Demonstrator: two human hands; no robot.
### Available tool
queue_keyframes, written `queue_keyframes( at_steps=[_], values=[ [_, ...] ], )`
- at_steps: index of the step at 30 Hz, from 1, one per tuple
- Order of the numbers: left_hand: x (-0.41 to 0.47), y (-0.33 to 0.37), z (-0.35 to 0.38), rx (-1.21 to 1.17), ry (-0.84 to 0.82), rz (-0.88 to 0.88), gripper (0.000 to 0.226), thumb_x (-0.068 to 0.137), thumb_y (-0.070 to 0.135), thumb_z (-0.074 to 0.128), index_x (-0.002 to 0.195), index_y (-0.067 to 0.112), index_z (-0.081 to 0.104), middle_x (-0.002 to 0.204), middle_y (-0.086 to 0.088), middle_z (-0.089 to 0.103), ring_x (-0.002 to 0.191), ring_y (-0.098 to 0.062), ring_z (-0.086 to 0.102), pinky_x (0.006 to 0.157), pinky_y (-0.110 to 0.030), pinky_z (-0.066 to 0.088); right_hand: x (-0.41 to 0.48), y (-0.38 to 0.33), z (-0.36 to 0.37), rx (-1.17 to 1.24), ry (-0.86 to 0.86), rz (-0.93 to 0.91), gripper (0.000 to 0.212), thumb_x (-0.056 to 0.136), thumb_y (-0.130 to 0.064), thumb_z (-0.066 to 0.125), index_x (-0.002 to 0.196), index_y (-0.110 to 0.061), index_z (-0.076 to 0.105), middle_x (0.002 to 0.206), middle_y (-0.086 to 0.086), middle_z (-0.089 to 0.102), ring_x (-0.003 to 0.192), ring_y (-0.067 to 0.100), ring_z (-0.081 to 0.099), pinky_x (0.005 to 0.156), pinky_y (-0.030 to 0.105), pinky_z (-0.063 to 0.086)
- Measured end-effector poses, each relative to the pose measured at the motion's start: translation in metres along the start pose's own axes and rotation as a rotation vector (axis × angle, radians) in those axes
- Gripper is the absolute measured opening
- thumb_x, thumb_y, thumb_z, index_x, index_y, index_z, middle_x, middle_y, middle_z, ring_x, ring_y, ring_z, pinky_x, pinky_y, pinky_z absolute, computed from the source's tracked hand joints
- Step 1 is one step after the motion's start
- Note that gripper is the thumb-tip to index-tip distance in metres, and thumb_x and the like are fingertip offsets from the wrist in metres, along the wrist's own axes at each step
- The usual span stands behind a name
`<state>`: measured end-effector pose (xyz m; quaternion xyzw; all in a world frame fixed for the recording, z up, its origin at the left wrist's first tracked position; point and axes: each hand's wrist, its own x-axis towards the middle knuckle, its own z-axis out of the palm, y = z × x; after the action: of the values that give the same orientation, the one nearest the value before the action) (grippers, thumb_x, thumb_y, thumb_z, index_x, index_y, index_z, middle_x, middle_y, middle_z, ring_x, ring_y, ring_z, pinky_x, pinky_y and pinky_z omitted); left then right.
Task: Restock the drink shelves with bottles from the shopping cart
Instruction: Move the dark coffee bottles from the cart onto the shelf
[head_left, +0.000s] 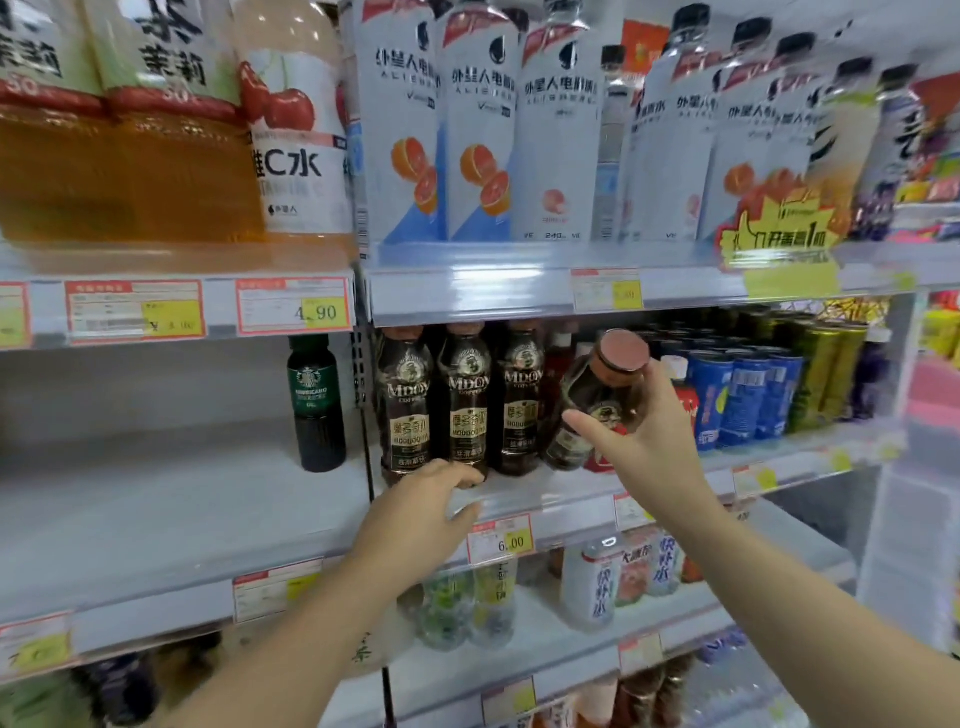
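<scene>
My right hand (641, 441) grips a dark coffee bottle (597, 400) with a pink-brown cap, tilted with the cap toward me, at the right end of a row of three upright matching coffee bottles (462, 400) on the middle shelf (545, 488). My left hand (431, 504) rests at the shelf's front edge with its fingers curled round the base of the front coffee bottles. The shopping cart is out of view.
A lone dark green bottle (317, 405) stands on the left shelf bay. Blue and green cans (753, 395) fill the shelf right of the coffee. Tall white drink bottles (478, 130) line the shelf above. Price tags (501, 540) hang on the shelf edge.
</scene>
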<state>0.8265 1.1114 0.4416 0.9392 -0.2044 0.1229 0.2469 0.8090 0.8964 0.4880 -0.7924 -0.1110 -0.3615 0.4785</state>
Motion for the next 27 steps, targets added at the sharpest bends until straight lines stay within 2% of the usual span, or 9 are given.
queue_keyframes(
  at_steps=[4,7,10,12,15,17,20,24,27],
  values=[
    [0.0,-0.004,0.008,-0.041,-0.021,-0.031,0.034,0.091,0.035,0.053,0.124,0.036,0.049,0.117,0.02,0.054,0.105,0.0,0.051,0.087,-0.026,0.047,0.012,0.008,0.01,-0.032,-0.011,0.009,0.054,0.075,-0.025,0.076,0.12,-0.028,0.047,0.1,-0.026,0.052,0.091,-0.016,0.05,0.076,-0.002,0.036],
    [0.0,-0.006,0.012,-0.055,0.002,-0.036,0.033,0.091,0.036,0.054,0.123,0.037,0.05,0.117,0.022,0.053,0.104,0.001,0.051,0.087,-0.026,0.048,0.024,0.013,0.014,-0.067,0.007,0.08,0.058,0.078,-0.033,0.073,0.128,-0.024,0.046,0.1,-0.021,0.054,0.099,0.002,0.053,0.081,0.014,0.038],
    [-0.001,-0.006,0.014,-0.055,0.021,-0.034,0.031,0.091,0.035,0.054,0.122,0.036,0.051,0.118,0.022,0.053,0.105,0.001,0.051,0.087,-0.025,0.047,0.038,0.018,0.019,-0.251,0.007,0.128,0.067,0.078,-0.046,0.068,0.134,-0.021,0.042,0.121,-0.005,0.055,0.117,0.018,0.047,0.09,0.033,0.042],
    [-0.001,-0.005,0.015,-0.051,0.029,-0.036,0.031,0.091,0.036,0.054,0.121,0.036,0.051,0.118,0.022,0.053,0.106,0.001,0.052,0.087,-0.025,0.048,0.046,0.02,0.022,-0.428,0.018,0.097,0.071,0.077,-0.052,0.065,0.135,-0.019,0.041,0.131,0.005,0.048,0.124,0.023,0.038,0.091,0.038,0.042],
    [-0.002,-0.004,0.016,-0.045,0.042,-0.036,0.031,0.091,0.035,0.054,0.122,0.035,0.052,0.121,0.021,0.053,0.107,0.0,0.052,0.088,-0.026,0.048,0.05,0.027,0.026,-0.475,0.003,0.103,0.075,0.078,-0.051,0.066,0.137,-0.015,0.037,0.134,0.009,0.042,0.127,0.028,0.038,0.091,0.042,0.044],
    [-0.004,-0.003,0.016,-0.041,0.048,-0.024,0.032,0.091,0.033,0.054,0.123,0.033,0.052,0.123,0.019,0.052,0.108,-0.001,0.052,0.089,-0.025,0.046,0.046,0.034,0.028,-0.451,-0.02,0.116,0.078,0.08,-0.043,0.068,0.142,-0.015,0.03,0.139,0.009,0.04,0.128,0.027,0.04,0.092,0.041,0.044],
    [-0.01,-0.003,0.016,-0.047,0.06,0.008,0.034,0.091,0.03,0.054,0.125,0.031,0.052,0.127,0.017,0.051,0.112,-0.005,0.051,0.094,-0.024,0.042,0.026,0.039,0.026,-0.315,-0.012,0.107,0.077,0.083,-0.023,0.068,0.146,-0.017,0.024,0.144,0.004,0.037,0.132,0.021,0.038,0.098,0.028,0.036],
    [-0.032,-0.006,0.015,-0.115,0.129,0.041,0.03,0.092,0.027,0.054,0.121,0.03,0.055,0.123,0.017,0.051,0.113,-0.003,0.048,0.097,-0.021,0.036,-0.023,0.033,0.035,-0.236,0.079,-0.025,0.058,0.085,-0.012,0.063,0.138,-0.014,0.038,0.137,0.002,0.043,0.127,0.012,0.038,0.106,0.027,0.034],
    [-0.066,-0.016,0.015,-0.167,0.206,0.004,0.024,0.092,0.025,0.053,0.116,0.029,0.058,0.114,0.02,0.052,0.105,0.002,0.047,0.091,-0.015,0.036,-0.069,0.021,0.059,-0.141,-0.045,-0.092,0.039,0.086,-0.01,0.061,0.123,-0.017,0.052,0.117,-0.007,0.05,0.106,0.006,0.048,0.09,0.025,0.042]
  ],
)
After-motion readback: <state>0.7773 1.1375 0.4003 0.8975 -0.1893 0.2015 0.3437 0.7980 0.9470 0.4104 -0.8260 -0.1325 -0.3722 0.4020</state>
